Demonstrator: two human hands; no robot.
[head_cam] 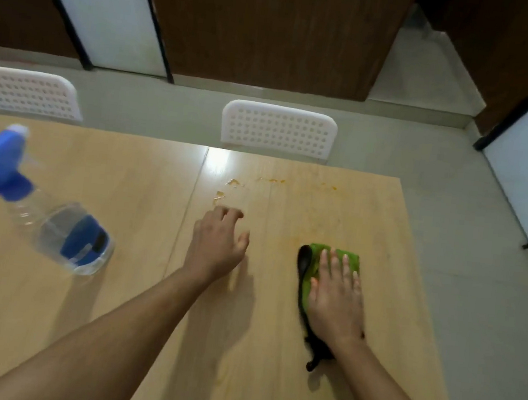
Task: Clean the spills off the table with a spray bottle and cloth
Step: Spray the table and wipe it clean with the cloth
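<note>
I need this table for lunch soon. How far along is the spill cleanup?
Partly done. The spray bottle stands aside on the table, ungripped. In hand: the right hand presses the green cloth flat; the left hand holds nothing. Left: orange droplets and a faint orange smear near the far edge.

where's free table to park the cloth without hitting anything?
Bare wood lies right of the right hand and green cloth, up to the table edge, and near the camera between the forearms. Avoid the far middle: orange spills beyond the left hand. Spray bottle holds the left.
</note>
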